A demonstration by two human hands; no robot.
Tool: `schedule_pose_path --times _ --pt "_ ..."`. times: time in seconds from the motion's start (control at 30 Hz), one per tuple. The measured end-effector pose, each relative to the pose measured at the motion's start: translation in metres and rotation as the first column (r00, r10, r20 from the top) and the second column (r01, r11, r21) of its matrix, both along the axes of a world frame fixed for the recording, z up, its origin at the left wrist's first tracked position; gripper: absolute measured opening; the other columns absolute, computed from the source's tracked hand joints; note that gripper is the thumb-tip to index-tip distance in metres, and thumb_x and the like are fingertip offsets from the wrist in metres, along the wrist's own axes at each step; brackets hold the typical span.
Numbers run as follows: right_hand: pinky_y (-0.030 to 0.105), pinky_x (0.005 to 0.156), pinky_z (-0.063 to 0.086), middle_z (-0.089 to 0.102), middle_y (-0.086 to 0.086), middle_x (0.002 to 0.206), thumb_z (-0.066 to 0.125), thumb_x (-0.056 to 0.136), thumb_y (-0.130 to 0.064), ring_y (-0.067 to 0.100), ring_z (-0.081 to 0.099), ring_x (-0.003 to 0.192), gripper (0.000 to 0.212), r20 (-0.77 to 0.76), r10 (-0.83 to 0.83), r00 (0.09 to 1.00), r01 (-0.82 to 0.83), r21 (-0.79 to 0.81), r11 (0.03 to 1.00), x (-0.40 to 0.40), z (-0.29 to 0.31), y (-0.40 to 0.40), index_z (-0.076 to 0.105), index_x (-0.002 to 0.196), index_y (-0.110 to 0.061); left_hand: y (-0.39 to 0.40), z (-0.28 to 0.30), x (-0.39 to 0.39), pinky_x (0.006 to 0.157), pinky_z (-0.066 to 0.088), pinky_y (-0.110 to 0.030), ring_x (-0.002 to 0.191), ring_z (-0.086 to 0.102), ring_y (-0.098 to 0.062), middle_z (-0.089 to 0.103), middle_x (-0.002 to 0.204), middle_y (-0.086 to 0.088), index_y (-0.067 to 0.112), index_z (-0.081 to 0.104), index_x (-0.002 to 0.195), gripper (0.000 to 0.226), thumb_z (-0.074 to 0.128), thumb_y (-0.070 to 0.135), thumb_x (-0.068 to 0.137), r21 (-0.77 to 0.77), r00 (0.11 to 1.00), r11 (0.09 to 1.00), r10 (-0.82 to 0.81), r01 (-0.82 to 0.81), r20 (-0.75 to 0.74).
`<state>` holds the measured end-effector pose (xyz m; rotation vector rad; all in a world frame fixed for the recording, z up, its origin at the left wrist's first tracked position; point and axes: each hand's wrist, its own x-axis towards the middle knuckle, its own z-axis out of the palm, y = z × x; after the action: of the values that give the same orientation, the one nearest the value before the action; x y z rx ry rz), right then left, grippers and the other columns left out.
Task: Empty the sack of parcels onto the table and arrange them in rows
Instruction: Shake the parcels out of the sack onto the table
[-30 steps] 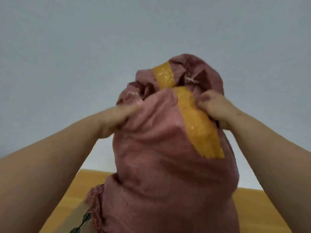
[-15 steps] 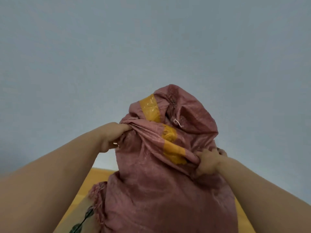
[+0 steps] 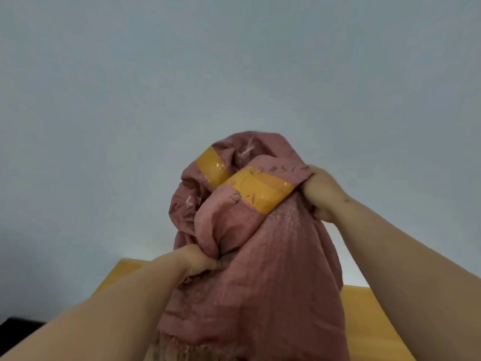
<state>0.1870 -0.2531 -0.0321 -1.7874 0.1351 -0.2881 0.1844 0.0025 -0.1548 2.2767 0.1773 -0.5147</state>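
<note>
Plain pale grey-blue wall (image 3: 130, 100) fills most of the view, no marks, no fixtures. Light is soft and even, a bit brighter low down toward the middle. Yellow-orange table (image 3: 364, 316) sits against the wall, its far edge showing on both sides at the bottom. Dark patch (image 3: 15, 332) at bottom left corner, can't tell what it is.

Two bare arms, one on each side of the sack (image 3: 273, 269). Bare all the way from the hands to the picture's edge. Left hand (image 3: 197, 261) left of the sack, right hand (image 3: 321, 190) right of the sack, both bare too. Tiny dark mark on the right wrist (image 3: 346, 200), close beside the sack's top right corner
</note>
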Motion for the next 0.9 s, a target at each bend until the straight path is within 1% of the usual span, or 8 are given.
schedule_pose_path --times 0.13,0.27,0.37,0.5,0.67,0.73,0.8,0.9 --pt "0.043 0.079 0.056 0.073 0.011 0.095 0.064 0.073 -0.025 0.029 0.069 0.091 0.022 0.073 -0.076 0.994 0.057 0.233 0.971 0.006 0.015 -0.011 0.071 0.09 -0.014 0.011 0.021 0.009 0.055 0.04 -0.022 0.071 0.056 -0.021 0.064 0.089 -0.006 0.012 0.062 0.104 0.031 0.078 0.025 0.081 -0.15 0.987 0.983 0.124 -0.108 0.103" --pt "0.041 0.081 0.059 0.076 0.011 0.1 0.065 0.088 -0.013 0.027 0.073 0.093 0.023 0.052 0.029 0.998 -0.044 0.325 0.945 0.006 0.001 -0.012 0.072 0.11 -0.012 0.03 0.041 0.023 0.062 0.037 -0.03 0.075 0.053 -0.025 0.063 0.09 -0.015 0.009 0.065 0.09 0.011 0.071 0.016 0.085 -0.524 0.894 0.797 0.427 -0.3 0.138" --pt "0.049 0.09 0.056 0.07 0.016 0.113 0.071 0.072 -0.023 0.035 0.068 0.104 0.051 -0.015 -0.091 0.996 0.09 0.327 0.941 0.011 -0.027 -0.032 0.065 0.12 -0.007 0.041 0.035 0.034 0.066 0.051 -0.034 0.078 0.063 -0.03 0.066 0.097 -0.017 0.002 0.061 0.104 0.052 0.079 0.036 0.069 -0.667 0.81 0.648 0.575 -0.367 0.113" --pt "0.046 0.102 0.043 0.027 0.015 0.15 0.084 0.061 -0.058 0.04 0.041 0.131 0.123 -0.443 -0.327 0.835 0.246 -0.231 0.941 -0.009 -0.075 -0.042 0.014 0.154 -0.018 0.038 0.005 0.035 0.097 0.049 -0.048 0.123 0.052 -0.036 0.047 0.139 -0.012 0.011 0.025 0.147 0.109 0.08 0.061 0.067 -0.564 0.751 0.638 0.659 -0.524 0.049" --pt "0.049 0.1 0.049 0.054 0.014 0.133 0.079 0.004 -0.081 0.036 0.055 0.116 0.155 -0.62 -0.31 0.721 0.124 -0.325 0.938 0.027 -0.177 -0.11 0.045 0.141 -0.015 0.039 -0.02 0.038 0.109 0.035 -0.047 0.139 0.037 -0.036 0.032 0.156 -0.015 0.009 0.018 0.154 0.115 0.072 0.067 0.071 -0.501 0.802 0.688 0.596 -0.525 -0.023" --pt "0.05 0.095 0.053 0.065 0.015 0.12 0.091 0.015 -0.067 0.036 0.064 0.104 0.134 -0.635 -0.226 0.739 0.182 -0.135 0.974 0.023 -0.181 -0.104 0.055 0.132 -0.012 0.039 -0.027 0.04 0.092 0.048 -0.043 0.13 0.047 -0.036 0.042 0.149 -0.014 0.012 0.027 0.149 0.115 0.077 0.069 0.063 -0.541 0.823 0.666 0.56 -0.514 -0.093" --pt "0.051 0.092 0.053 0.071 0.018 0.107 0.093 0.053 -0.041 0.037 0.067 0.096 0.08 -0.633 -0.168 0.756 0.217 0.0 0.976 0.001 -0.151 -0.071 0.063 0.12 -0.009 0.035 -0.031 0.042 0.062 0.055 -0.033 0.109 0.062 -0.033 0.058 0.132 -0.014 0.012 0.041 0.139 0.107 0.081 0.067 0.056 -0.61 0.822 0.594 0.539 -0.525 -0.183" --pt "0.048 0.086 0.055 0.072 0.02 0.098 0.078 0.075 -0.012 0.037 0.068 0.092 0.039 -0.638 -0.106 0.762 0.204 0.082 0.976 -0.003 -0.14 -0.058 0.066 0.112 -0.007 0.023 -0.027 0.045 0.035 0.044 -0.017 0.062 0.067 -0.021 0.073 0.094 -0.01 0.017 0.059 0.115 0.058 0.078 0.053 0.074 -0.681 0.817 0.479 0.472 -0.554 -0.333"
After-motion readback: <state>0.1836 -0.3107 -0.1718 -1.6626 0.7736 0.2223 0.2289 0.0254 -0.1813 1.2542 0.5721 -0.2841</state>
